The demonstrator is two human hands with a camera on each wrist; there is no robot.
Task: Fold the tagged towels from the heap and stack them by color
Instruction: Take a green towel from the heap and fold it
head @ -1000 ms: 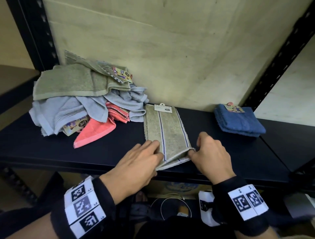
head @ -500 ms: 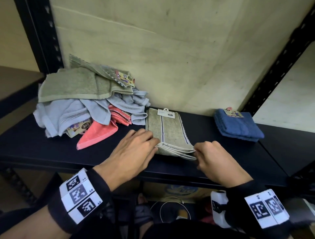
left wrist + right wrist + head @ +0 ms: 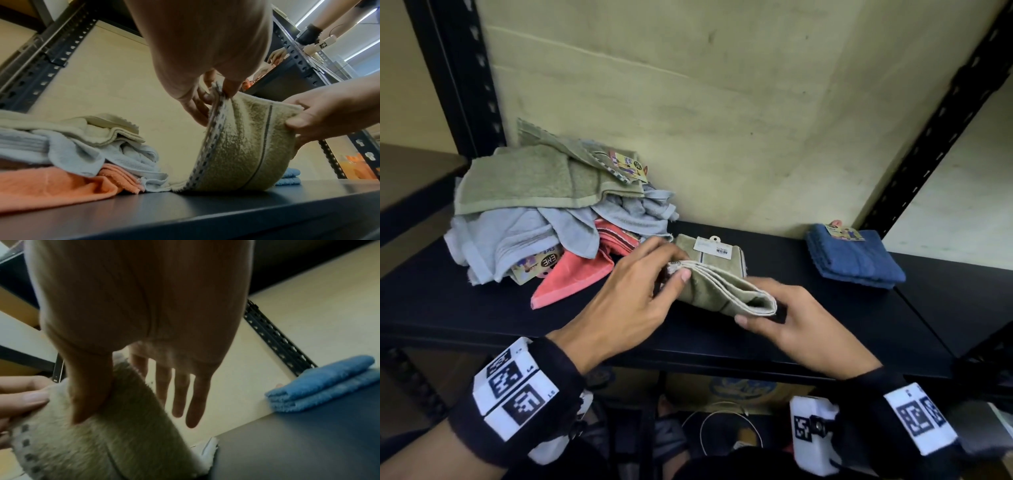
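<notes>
Striped towel [image 3: 717, 286]: beige with dark stripes, near edge lifted off the shelf [image 3: 482, 308] and curling over toward the far edge, where a white tag [image 3: 711, 247] lies; far part down on the shelf, just right of the heap [image 3: 558, 219].
Left hand [image 3: 633, 294]: thumb and fingers pinching the layered left corner (layers bunched, seen clearly from the left wrist).
Right hand [image 3: 794, 322]: thumb on top, fingers under the right corner, holding the layers together; grip looks light, not a fist.
Step in hand: judged to be the second fold, near half carried over the far half.
Doing it well: both corners level and moved together; edges laid onto the far edge, stripes lined up; tag left showing or tucked, as wished; then pressed flat from the fold outward.
Risk: layers slipping apart at the left pinch (loose terry); far edge dragged toward the coral towel [image 3: 571, 277].
Outward: folded blue towel [image 3: 854, 255] well to the right, a separate colour pile; none for beige started yet.
</notes>
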